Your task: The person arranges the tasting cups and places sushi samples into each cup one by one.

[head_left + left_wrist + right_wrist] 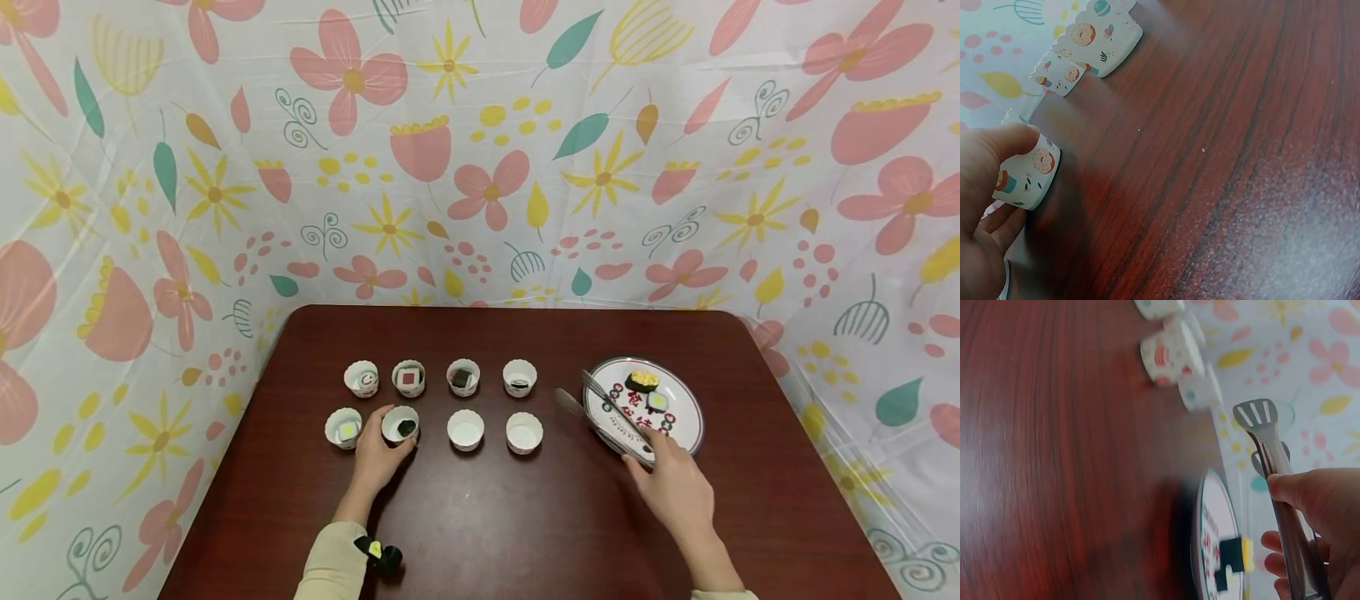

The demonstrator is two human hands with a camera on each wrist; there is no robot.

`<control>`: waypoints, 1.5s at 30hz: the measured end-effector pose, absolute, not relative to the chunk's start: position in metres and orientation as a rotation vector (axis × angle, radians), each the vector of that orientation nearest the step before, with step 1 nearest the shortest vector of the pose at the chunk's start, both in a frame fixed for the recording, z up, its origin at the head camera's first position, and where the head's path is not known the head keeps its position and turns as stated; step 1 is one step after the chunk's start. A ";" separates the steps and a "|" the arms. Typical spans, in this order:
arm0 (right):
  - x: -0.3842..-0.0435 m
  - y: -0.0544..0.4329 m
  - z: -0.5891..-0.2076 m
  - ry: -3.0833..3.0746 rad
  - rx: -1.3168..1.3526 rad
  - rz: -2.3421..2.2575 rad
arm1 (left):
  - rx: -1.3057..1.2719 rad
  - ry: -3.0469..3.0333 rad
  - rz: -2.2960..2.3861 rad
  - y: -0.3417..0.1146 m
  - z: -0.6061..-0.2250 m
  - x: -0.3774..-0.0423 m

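Observation:
My left hand point(377, 457) grips a white paper cup point(1030, 167) between thumb and fingers in the front row. Inside that cup lies a small dark green piece point(407, 428). A pair of metal tongs point(1290, 534) with slotted ends is held in my right hand point(681, 492), its two arms spread apart and nothing between the tips. The tongs overlap the left part of a round white plate point(696, 398) with red lettering. On this plate sit a toy sushi piece with yellow topping point(642, 381) and a smaller dark-wrapped piece with a pale top point(657, 402).
The back row has a cup with a swirled slice point(363, 380), one with a red-centred square point(408, 378), and two with dark pieces point(462, 378). A front-left cup point(345, 428) holds a yellow-centred piece. Two bare cups point(466, 430) stand right of my left hand.

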State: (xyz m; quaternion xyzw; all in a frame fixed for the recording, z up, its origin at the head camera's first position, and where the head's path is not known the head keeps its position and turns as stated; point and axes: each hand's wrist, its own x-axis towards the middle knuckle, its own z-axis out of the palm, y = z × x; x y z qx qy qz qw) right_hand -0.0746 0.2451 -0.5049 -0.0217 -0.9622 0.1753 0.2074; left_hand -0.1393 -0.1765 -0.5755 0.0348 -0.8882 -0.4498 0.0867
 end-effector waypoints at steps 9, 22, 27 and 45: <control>-0.067 0.282 -0.507 -2.683 -0.213 0.470 | 0.106 -2.623 -1.330 -0.176 -0.578 -0.139; -0.058 0.313 -0.510 -2.776 -0.504 0.502 | 0.103 -2.661 -1.335 -0.177 -0.575 -0.138; -0.059 0.323 -0.513 -2.799 -0.539 0.483 | 0.109 -2.654 -1.350 -0.177 -0.574 -0.137; -0.071 0.339 -0.522 -2.867 -0.522 0.456 | 0.120 -2.660 -1.339 -0.177 -0.576 -0.139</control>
